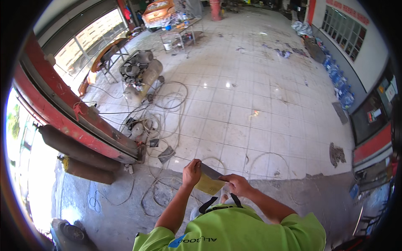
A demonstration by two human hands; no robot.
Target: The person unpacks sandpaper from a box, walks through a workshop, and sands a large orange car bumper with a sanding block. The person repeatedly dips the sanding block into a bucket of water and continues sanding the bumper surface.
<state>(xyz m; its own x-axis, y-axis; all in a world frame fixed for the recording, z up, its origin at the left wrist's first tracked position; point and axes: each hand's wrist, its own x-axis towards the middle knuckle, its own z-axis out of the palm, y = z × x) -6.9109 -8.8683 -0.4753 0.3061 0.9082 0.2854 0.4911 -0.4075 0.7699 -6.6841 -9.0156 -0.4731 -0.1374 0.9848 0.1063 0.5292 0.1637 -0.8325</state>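
Both of my hands grip a flexible sheet (209, 185), dark grey along its upper part and dull yellow below, held out in front of my body. My left hand (191, 173) pinches its upper left corner, fingers closed on it. My right hand (235, 184) has its thumb and fingers on the right end. Below the sheet are black straps and the front of my bright green shirt. Loose hoses lie on the floor beneath.
An air compressor (142, 79) with coiled hoses stands left, near a red column (79, 108) and gas cylinders (79, 150). Farther back are a cluttered table (180, 30) and orange car (155, 14). Blue water jugs (337, 83) line the right wall. Tiles meet rough concrete (109, 203).
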